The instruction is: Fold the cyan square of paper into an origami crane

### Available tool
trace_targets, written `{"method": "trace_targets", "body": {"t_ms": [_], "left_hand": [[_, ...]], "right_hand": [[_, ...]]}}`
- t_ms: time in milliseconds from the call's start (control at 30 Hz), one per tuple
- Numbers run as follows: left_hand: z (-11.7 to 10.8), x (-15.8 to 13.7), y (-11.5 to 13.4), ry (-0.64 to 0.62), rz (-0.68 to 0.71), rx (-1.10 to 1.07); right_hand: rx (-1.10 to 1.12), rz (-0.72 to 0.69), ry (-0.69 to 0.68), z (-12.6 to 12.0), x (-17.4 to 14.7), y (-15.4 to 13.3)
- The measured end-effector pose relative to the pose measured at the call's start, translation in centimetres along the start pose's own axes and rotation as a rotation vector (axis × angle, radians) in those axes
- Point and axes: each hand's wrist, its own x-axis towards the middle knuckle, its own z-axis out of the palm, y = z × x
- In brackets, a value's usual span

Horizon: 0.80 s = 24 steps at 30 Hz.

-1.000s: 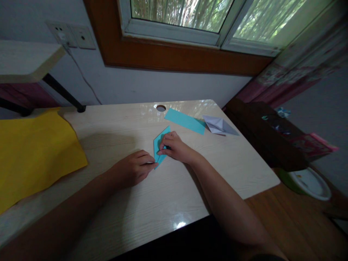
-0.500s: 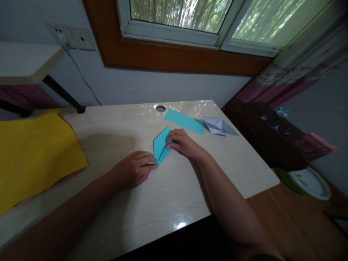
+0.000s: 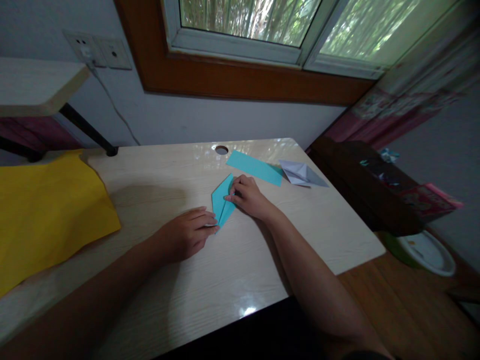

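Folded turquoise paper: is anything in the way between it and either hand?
Nothing visible: the left hand touches the near end of the folded turquoise paper, and the right hand touches its right side. The flat turquoise strip and white folded paper lie beyond, not between.

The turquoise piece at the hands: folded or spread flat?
Folded: the turquoise paper shows an angular outline and a lengthwise fold line; the left hand touches its near end, the right hand its right side.

Arms [image 3: 300,250] forward, right fingers [image 3: 239,188] curled
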Motion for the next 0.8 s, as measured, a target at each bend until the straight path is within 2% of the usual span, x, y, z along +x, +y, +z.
{"method": "trace_targets", "body": {"t_ms": [167,300,500,800], "left_hand": [[-0.1,0.0,0.2,-0.022,-0.028,0.029],[-0.3,0.1,0.4,-0.024,-0.037,0.038],[-0.8,0.4,0.8,-0.026,-0.018,0.024],[-0.8,0.5,0.9,-0.039,0.002,0.037]], "right_hand": [[0.039,-0.044,0.010,-0.5,0.0,-0.6],[0.139,-0.112,-0.053,-1.5,0.0,-1.2],[0.217,-0.062,-0.167,-1.9,0.0,-1.5],[0.095,-0.012,-0.190,-1.5,0.5,-2.0]]}}
